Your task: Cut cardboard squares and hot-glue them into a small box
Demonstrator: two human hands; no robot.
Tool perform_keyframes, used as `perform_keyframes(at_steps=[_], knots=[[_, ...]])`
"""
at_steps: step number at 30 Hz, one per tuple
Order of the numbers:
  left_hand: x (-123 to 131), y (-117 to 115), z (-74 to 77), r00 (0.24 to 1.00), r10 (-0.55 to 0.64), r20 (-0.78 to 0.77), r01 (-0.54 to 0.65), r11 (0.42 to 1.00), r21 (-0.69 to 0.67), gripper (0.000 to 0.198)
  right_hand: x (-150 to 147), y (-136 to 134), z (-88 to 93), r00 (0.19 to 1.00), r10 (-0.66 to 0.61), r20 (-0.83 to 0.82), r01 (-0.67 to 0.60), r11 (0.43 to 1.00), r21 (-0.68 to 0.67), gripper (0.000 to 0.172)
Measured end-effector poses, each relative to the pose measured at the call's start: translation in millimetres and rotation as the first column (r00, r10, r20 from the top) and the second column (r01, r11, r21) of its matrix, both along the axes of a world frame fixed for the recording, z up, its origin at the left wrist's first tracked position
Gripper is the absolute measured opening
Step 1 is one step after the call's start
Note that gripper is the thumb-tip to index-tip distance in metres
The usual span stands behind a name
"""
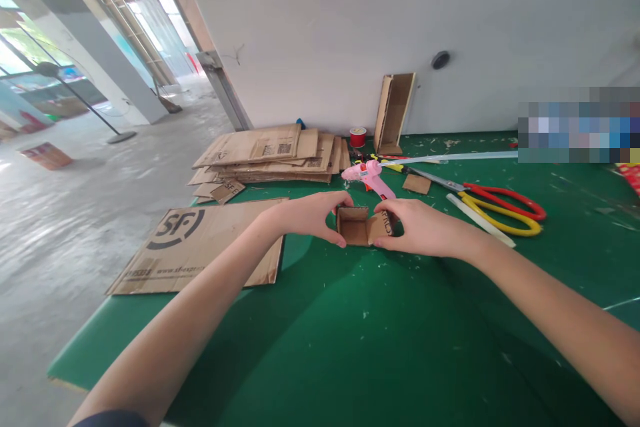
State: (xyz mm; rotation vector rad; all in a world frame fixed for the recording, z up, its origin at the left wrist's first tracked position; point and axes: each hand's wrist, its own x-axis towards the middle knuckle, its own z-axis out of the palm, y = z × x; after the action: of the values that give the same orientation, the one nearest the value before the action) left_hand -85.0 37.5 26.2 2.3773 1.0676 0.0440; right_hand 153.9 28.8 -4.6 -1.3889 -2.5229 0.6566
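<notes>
I can read "SF" and a partly covered "www.sf-expr" on the cardboard sheet point(213, 230), "PRES" on the small box point(355, 229).

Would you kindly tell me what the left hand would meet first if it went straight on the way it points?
Most likely the small cardboard box: the left hand curves its thumb and fingers about its left end, though exact contact is unclear.

It looks like a craft workshop in a bare building: a pink glue gun point(370, 175) lies on the green tabletop point(350, 333), big scissors point(456, 187) to its right, stacked cardboard point(270, 147) to its left, concrete floor point(45, 240) and a pillar point(95, 40) farther left.
</notes>
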Motion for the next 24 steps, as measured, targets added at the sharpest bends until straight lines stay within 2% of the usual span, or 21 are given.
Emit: perform_keyframes(at_steps=[8, 16, 20, 24], knots=[[-0.7, 2.2, -4.2, 1.0, -0.01, 0.005, 0.01, 1.0, 0.019, 0.06, -2.6, -1.5, -2.1, 0.999, 0.005, 0.033, -0.007, 0.998, 0.056, 0.042], [1.7, -0.4, -1.4, 1.0, -0.016, 0.008, 0.016, 1.0, 0.015, 0.056, -9.9, -1.9, 3.7, 0.993, -0.01, 0.114, 0.006, 0.999, 0.037, 0.036], [1.0, -0.2, -1.6, 1.0, -0.02, 0.016, 0.02, 1.0, 0.013, 0.053, -12.7, -4.9, 3.3, 0.994, -0.016, 0.111, 0.01, 0.999, 0.054, 0.041], [0.1, 0.6, -2.0, 1.0, -0.022, 0.015, 0.022, 1.0, 0.009, 0.057, -13.9, -8.4, 0.7, 0.998, 0.003, 0.067, -0.01, 0.995, 0.101, 0.06]])
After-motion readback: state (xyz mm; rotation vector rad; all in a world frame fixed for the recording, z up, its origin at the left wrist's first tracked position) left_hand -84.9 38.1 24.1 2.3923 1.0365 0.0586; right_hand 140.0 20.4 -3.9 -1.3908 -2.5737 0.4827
